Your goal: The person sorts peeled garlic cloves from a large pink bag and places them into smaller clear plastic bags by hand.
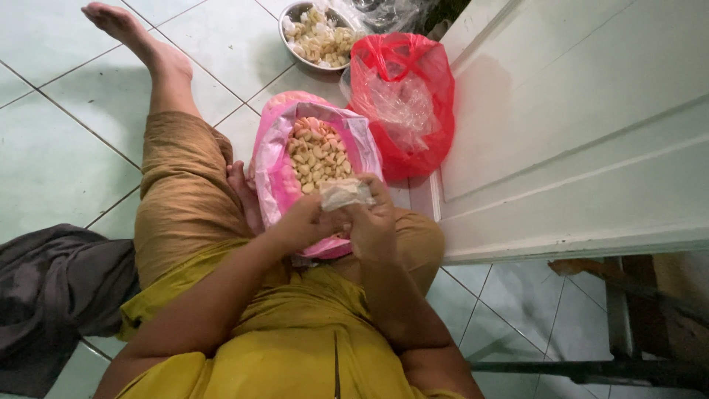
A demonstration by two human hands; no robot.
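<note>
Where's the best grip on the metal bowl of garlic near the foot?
Probably the bare near-left rim of the metal bowl, pinched from above. That edge faces open floor tile; the red plastic bag crowds its right side, and the cloves are heaped high inside.

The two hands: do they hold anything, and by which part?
Both the left hand and right hand hold a small clear plastic bag by its lower part.

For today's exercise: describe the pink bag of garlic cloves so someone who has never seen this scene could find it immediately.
Start at the white door on the right. Beside it on the tiled floor sits a red plastic bag, and just left of that stands the pink bag. Unlike the red bag, it is open and full of pale cloves, right in front of both hands.
</note>
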